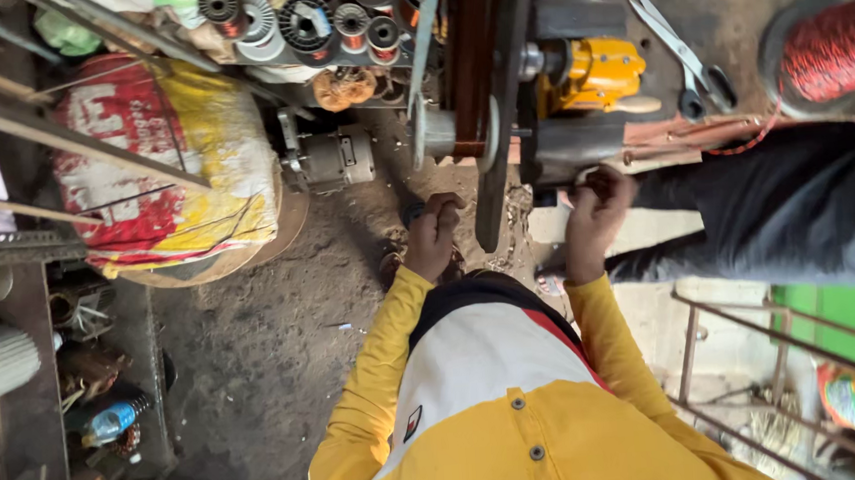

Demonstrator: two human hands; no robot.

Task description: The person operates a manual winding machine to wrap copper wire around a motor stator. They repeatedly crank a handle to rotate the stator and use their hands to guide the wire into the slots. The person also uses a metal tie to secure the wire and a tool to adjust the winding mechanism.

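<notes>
My left hand (434,231) is closed around a small dark handle (413,211) just left of an upright dark wooden board (495,115) on a winding machine. A pale spool (455,130) sits on the machine's shaft above this hand. My right hand (596,213) has its fingers curled against the machine's dark block (567,150); what it pinches is hidden. A yellow motor unit (591,73) sits on top of the machine. Copper wires (686,135) run from the block to the right. Both my sleeves are yellow.
Another person's leg in dark trousers (796,204) lies across the right. A spool of red wire (824,52) and scissors (680,47) rest above it. A red and yellow sack (171,158), a grey motor (330,160), wire reels (307,23) and a cluttered shelf (16,379) stand left.
</notes>
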